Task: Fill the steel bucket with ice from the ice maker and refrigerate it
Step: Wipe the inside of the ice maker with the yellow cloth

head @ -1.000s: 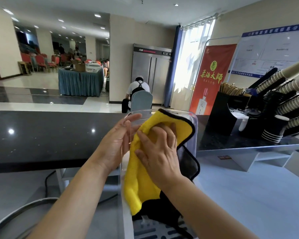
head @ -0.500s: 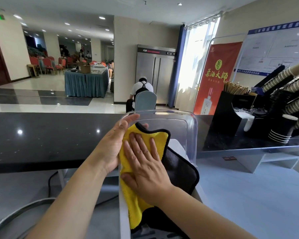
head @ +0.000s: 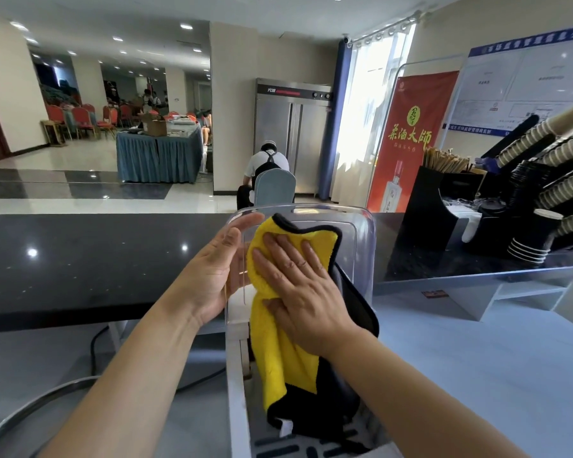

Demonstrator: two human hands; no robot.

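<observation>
Yellow cloth [head: 278,342] lies flat on the clear lid [head: 361,246] of the ice maker [head: 235,391]. Our right hand [head: 298,289] presses it there with straight fingers. Our left hand [head: 219,276] is open too, with its palm flat on the lid's left edge to steady it. Neither of our hands grips anything.

The ice maker stands on the pale table [head: 477,358] right under us, with its lid tipped up. A curved shiny rim [head: 24,411] shows at the bottom left. It may be the steel bucket, but we cannot tell.

We think we are wiping the lid, so no ice is scooped yet. If we push too hard, the thin lid could bend back or snap at its hinge. The long end of the cloth hangs down into the machine, so it could drag dirt inside.
</observation>
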